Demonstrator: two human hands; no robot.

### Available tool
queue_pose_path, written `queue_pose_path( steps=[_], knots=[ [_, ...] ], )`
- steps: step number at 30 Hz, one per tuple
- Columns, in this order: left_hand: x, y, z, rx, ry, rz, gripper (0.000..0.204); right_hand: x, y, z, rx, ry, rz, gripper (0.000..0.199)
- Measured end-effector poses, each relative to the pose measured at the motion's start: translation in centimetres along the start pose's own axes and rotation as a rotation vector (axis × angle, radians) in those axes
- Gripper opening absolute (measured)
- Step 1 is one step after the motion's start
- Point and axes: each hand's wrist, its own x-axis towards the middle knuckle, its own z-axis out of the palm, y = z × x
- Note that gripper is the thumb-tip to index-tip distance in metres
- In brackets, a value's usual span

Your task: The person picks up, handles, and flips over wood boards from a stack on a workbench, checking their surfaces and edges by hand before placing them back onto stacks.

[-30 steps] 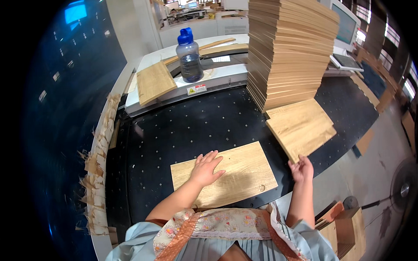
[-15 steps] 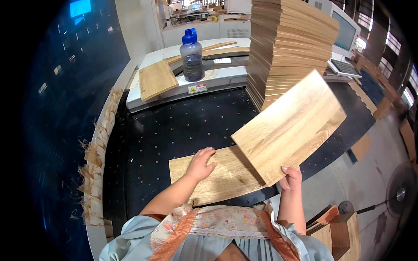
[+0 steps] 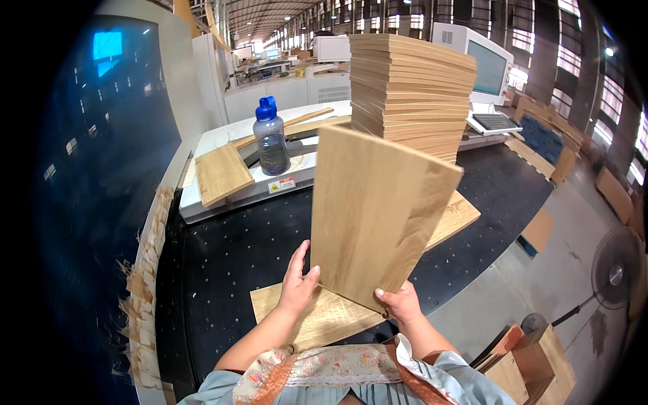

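Observation:
A rectangular wood-grain board [image 3: 378,216] stands tilted up in front of me. My right hand [image 3: 403,302] grips its lower right corner, thumb on the near face. Beside its lower left edge is my left hand [image 3: 297,280], fingers stretched up and thumb apart; whether it touches the edge I cannot tell. A second wood-grain board [image 3: 324,324] lies flat on the black table below, partly covered by the upright board and my left forearm. Behind the raised board rises a tall stack of boards [image 3: 418,88], its lower part hidden.
The black dotted table [image 3: 229,270] borders a white ledge bearing a blue-capped water bottle [image 3: 272,145] and a small board [image 3: 221,174]. Another board [image 3: 453,219] lies by the stack. A monitor [image 3: 487,67] and keyboard [image 3: 495,122] stand far right; a fan [image 3: 617,270] is at right.
The board in my right hand has swung left and more upright. My left hand has lifted from the flat board to the raised board's left edge. The view has tilted upward.

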Motion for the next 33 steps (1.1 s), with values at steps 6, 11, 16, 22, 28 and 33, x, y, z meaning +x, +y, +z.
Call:
queue_pose_path(
  steps=[6,11,16,22,28,33],
  knots=[
    [0.3,2.9,0.5,-0.222,-0.043,-0.104,0.074,-1.4,1.3,0.3,-0.135,-0.039,0.049,0.032],
    [-0.1,2.4,0.3,-0.244,-0.043,-0.072,0.073,-1.3,1.2,0.2,-0.149,-0.072,0.090,0.031],
    [-0.2,2.8,0.6,-0.247,-0.052,-0.126,0.079,-1.0,1.1,0.0,-0.262,-0.099,0.087,0.029],
    [-1.9,4.6,1.7,-0.346,-0.177,-0.244,0.099,-1.1,0.5,2.3,-0.561,-0.109,-0.108,0.038],
    [-4.8,4.0,1.4,-0.794,-0.017,-0.319,0.051,0.5,-1.9,7.4,-1.321,-0.182,-0.746,0.060],
    [-5.5,3.2,0.3,-0.913,0.092,-0.379,0.045,0.1,-1.8,8.1,-1.426,-0.313,-0.672,0.056]
  ],
)
